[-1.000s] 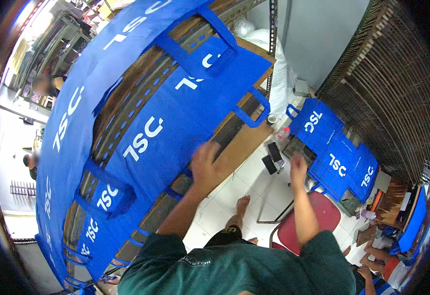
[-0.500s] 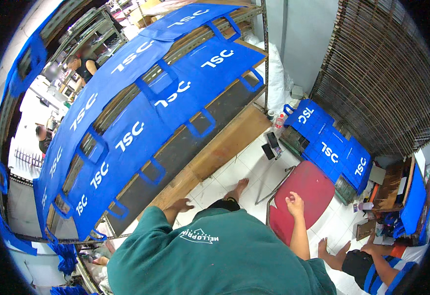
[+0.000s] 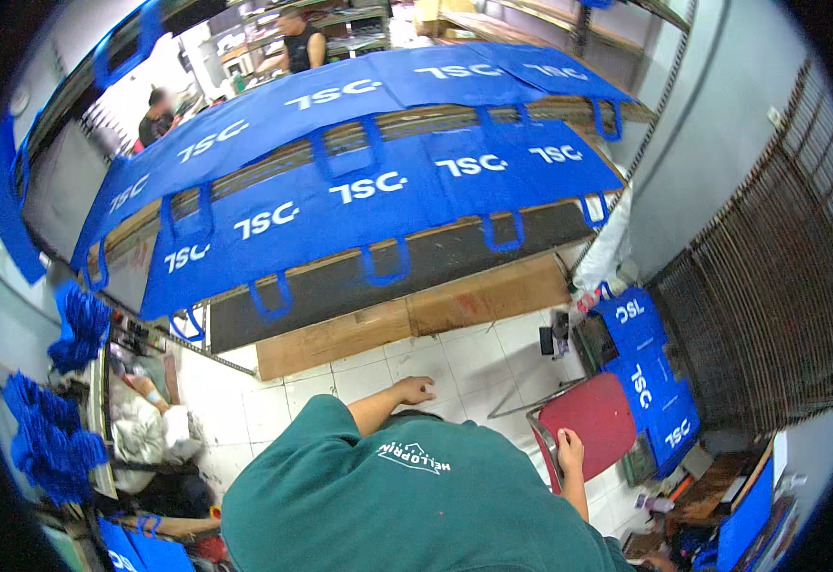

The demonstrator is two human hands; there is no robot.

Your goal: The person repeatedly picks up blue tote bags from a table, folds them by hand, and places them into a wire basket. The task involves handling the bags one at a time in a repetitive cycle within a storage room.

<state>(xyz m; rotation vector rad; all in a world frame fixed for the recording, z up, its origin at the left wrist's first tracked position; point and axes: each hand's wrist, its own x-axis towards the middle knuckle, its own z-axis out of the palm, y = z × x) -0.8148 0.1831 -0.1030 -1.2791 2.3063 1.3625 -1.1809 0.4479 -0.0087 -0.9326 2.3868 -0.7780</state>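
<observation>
My left hand [image 3: 415, 389] hangs in front of my green shirt, above the white tiled floor. Its fingers are loosely bent and apart, holding nothing. On the other side, my right hand [image 3: 570, 450] is over the red chair [image 3: 593, 419], close to the rim of its backrest. The fingers are half curled and I see nothing in them; whether they touch the chair is unclear. Ahead, blue bags [image 3: 369, 188] with white lettering and loop handles lie in two rows on a tiered rack [image 3: 340, 310], nearest to my left hand.
More blue bags [image 3: 640, 386] lie beside the chair at the right. A stack of wire racks [image 3: 750, 257] leans near the wall. Bunched blue cloth [image 3: 50, 439] hangs at the left, near white plastic bags [image 3: 145, 429]. Two people, one in a sleeveless black top [image 3: 304, 48], are beyond the rack.
My view has swung left, so the bag rack lies more squarely ahead and the left-hand shelves show. My right hand is now closer to the chair's backrest. The seated person has nearly left view.
</observation>
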